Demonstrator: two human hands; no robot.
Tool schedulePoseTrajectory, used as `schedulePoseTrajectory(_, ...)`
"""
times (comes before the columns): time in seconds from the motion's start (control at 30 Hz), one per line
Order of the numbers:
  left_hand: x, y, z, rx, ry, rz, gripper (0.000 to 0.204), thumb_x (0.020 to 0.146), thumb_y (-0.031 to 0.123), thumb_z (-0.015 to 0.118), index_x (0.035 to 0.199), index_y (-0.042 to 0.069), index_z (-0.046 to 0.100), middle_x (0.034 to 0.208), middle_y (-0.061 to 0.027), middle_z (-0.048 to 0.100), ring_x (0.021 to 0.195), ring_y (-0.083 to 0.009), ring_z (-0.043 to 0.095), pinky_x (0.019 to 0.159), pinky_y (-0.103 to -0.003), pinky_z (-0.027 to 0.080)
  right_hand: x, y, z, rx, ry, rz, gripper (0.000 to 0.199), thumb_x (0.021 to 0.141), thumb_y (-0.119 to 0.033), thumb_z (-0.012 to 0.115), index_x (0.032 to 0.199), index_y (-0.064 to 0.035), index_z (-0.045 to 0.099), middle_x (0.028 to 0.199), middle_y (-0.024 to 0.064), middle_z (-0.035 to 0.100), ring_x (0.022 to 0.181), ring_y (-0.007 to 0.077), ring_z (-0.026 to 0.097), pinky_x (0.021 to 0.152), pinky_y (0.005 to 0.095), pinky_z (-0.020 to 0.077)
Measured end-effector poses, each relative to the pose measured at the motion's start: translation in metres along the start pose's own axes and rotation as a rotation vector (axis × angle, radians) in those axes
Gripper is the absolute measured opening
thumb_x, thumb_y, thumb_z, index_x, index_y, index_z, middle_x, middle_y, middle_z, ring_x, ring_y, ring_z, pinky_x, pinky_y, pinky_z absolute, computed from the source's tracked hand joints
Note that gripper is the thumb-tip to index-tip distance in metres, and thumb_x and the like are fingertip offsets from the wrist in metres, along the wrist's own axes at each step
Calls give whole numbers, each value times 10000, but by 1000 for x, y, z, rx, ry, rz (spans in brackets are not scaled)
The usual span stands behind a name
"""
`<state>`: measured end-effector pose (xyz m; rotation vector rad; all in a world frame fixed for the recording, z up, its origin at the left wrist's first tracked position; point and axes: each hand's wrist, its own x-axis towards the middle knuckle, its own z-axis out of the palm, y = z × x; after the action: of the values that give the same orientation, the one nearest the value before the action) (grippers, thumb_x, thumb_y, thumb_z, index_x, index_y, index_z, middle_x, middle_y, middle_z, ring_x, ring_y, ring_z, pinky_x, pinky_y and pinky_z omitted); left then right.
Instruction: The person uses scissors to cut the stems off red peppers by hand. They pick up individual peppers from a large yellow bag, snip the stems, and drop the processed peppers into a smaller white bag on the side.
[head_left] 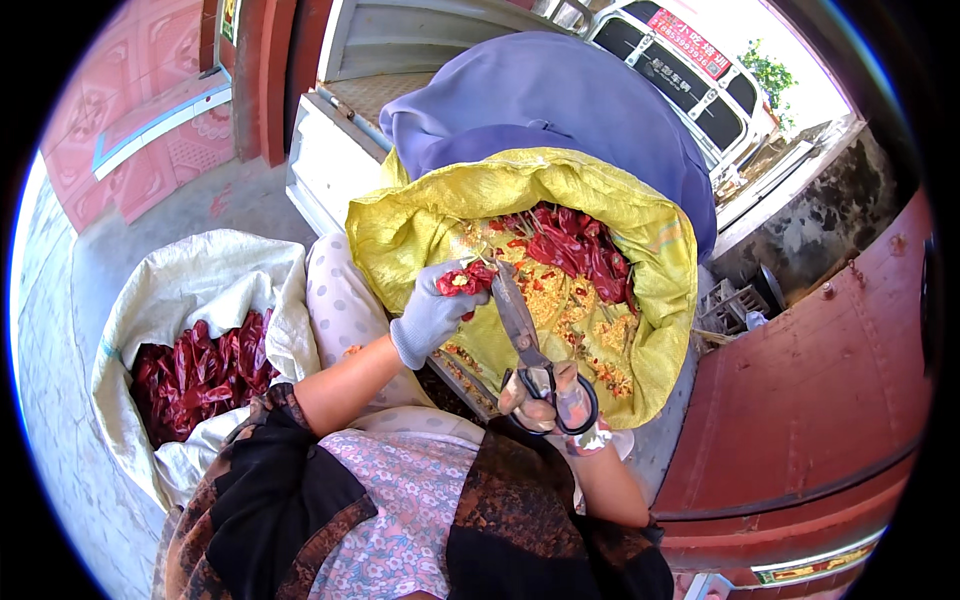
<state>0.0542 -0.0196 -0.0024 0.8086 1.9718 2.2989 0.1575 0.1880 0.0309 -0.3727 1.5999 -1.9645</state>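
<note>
Left hand [432,312] is curling snugly round pepper [466,279] above yellow sack [395,243] | right hand [560,405] is gripping scissors [517,312], blades beside pepper | done: seeds [545,290] are lying loose below | remaining: pods [572,245] behind; white sack [270,290] is holding others, possibly finished

From my remote seat, I see the scissors [519,322] as dull, scuffed metal with smooth black handles [594,408]. The dried red peppers [466,280] look glossy, wrinkled and leathery; the seeds [550,290] are matt and grainy. I read the yellow sack [400,235] as crinkled woven plastic with a faint sheen, the white sack [190,275] as duller weave. The left glove [430,312] is matt knitted cloth, the purple cover [540,90] smooth matt fabric, the red gate [800,400] painted metal.
</note>
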Motion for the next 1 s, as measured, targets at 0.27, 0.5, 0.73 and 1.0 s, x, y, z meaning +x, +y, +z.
schedulePoseTrajectory(0.27,-11,4,29,-674,9,173,271,727,-127,513,925,2,644,933,-73,616,868,-167,594,743,-281,470,36,64,0,393,-229,-133,913,577,-882,427,815,-9,548,501,-30,417,405,63,344,395,213,255)
schedulePoseTrajectory(0.5,-4,5,-3,66,97,214,335,685,-90,536,993,4,631,935,-103,632,852,-191,609,759,-293,471,-1,7,4,-122,10,-26,811,746,-692,542,1008,74,569,617,-43,440,517,39,364,470,185,257)
schedulePoseTrajectory(0.73,11,9,-19,314,-42,521,344,673,-50,541,994,21,643,964,-100,661,847,-233,626,775,-303,479,-21,-39,-23,-455,4,187,742,780,-621,564,1003,86,590,603,-55,413,524,60,358,540,187,287)
schedulePoseTrajectory(1.0,11,6,-25,231,-135,469,282,704,24,596,980,14,649,946,-102,658,842,-214,626,763,-299,482,-14,-67,-18,-465,-131,178,771,774,-696,487,932,49,610,517,-43,417,443,54,332,440,211,238)
